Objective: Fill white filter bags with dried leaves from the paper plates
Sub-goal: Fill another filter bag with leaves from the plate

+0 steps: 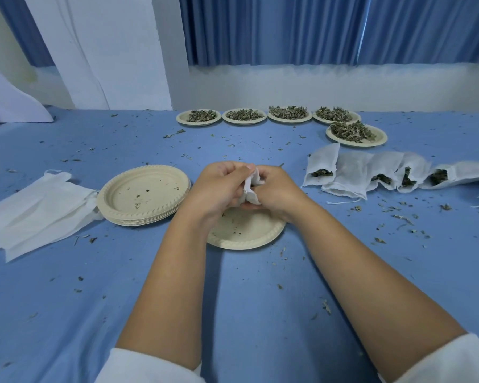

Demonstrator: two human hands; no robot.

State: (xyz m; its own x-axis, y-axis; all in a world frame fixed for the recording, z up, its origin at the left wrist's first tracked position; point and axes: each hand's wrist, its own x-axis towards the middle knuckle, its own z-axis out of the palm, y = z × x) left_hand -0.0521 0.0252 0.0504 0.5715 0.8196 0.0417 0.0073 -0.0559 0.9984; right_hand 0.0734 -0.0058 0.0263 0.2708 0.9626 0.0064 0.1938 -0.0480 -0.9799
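My left hand [219,186] and my right hand [277,192] both grip a small crumpled white filter bag [250,187] between them, above a nearly bare paper plate [246,236] with a few leaf crumbs. Several paper plates heaped with dried leaves [353,132] line the far side of the table. To the right lies a row of filled filter bags [351,175], dark leaves showing at their mouths. A pile of flat unfilled filter bags [36,211] lies at the left.
A stack of used paper plates [144,194] sits left of my hands. Leaf crumbs are scattered over the blue tablecloth [246,299]. Blue curtains and a white wall stand behind the table.
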